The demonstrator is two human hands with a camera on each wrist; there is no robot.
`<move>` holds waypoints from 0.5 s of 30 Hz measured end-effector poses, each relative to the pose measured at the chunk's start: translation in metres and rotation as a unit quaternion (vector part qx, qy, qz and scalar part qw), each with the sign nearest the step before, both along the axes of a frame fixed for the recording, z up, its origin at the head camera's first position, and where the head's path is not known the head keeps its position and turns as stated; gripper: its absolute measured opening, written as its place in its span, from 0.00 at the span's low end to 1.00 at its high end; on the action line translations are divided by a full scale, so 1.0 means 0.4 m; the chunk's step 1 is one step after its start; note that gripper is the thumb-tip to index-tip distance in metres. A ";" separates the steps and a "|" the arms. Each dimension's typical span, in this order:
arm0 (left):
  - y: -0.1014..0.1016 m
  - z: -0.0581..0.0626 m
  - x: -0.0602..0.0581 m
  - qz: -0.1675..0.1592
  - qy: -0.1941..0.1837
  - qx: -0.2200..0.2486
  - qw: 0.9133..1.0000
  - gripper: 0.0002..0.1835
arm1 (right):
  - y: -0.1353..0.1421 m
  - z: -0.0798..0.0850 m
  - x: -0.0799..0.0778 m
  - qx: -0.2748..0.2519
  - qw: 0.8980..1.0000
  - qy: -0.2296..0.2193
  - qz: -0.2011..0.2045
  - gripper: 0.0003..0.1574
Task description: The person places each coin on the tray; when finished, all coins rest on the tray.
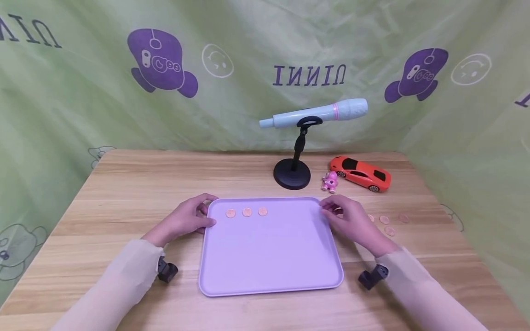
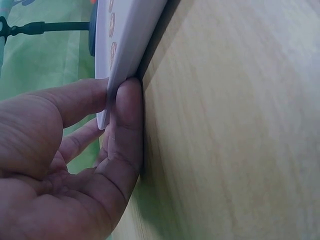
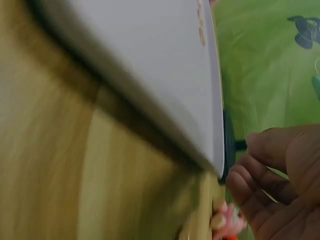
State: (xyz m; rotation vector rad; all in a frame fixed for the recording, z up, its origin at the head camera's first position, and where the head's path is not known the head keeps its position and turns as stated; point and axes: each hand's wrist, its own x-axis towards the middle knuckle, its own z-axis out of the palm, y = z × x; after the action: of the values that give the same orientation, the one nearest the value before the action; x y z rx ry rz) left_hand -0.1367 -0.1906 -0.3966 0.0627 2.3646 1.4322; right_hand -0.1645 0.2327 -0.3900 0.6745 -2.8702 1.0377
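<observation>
A lavender rectangular tray (image 1: 269, 253) lies in front of me, with three copper-coloured coins (image 1: 247, 212) in a row near its far left corner. My left hand (image 1: 188, 218) pinches the tray's upper left edge. In the left wrist view, the thumb (image 2: 85, 100) sits on the rim and a finger (image 2: 129, 107) is tucked beneath it. At the far right corner hovers my right hand (image 1: 352, 220), its fingers loosely bent. The right wrist view puts its fingertips (image 3: 237, 182) just beside the corner, with nothing between them.
Several loose coins (image 1: 384, 220) lie on the wooden table (image 1: 136, 184) right of my right hand. Behind the tray stand a light blue microphone (image 1: 310, 115) on a black stand (image 1: 292, 174), a pink bear figure (image 1: 330, 182) and a red toy car (image 1: 360, 174). A green curtain (image 1: 240, 115) hangs behind.
</observation>
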 end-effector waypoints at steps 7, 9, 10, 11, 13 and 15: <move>0.000 -0.002 0.005 -0.004 0.004 0.005 1.000 0.34 | 0.077 0.003 0.038 0.096 0.995 0.017 -0.004 0.19; -0.001 -0.003 0.003 -0.002 0.005 0.004 1.000 0.34 | 0.089 0.004 0.047 0.114 0.993 0.019 -0.001 0.18; -0.002 -0.004 0.002 -0.002 0.006 0.003 1.000 0.34 | 0.094 0.004 0.051 0.124 0.992 0.021 0.000 0.17; -0.002 -0.004 0.001 -0.001 0.006 0.002 1.000 0.34 | 0.097 0.003 0.055 0.134 0.991 0.023 -0.001 0.17; -0.004 -0.006 0.000 0.000 0.005 0.000 1.000 0.34 | 0.103 0.001 0.059 0.148 0.989 0.028 0.001 0.18; -0.005 -0.007 0.000 0.000 0.004 -0.001 1.000 0.34 | 0.106 -0.002 0.060 0.157 0.987 0.033 0.003 0.17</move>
State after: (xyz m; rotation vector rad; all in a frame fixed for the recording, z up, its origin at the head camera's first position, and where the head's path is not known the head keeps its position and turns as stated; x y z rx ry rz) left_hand -0.1366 -0.1925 -0.3992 0.0680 2.3726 1.4318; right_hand -0.1404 0.2750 -0.3909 0.7150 -3.0012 0.5529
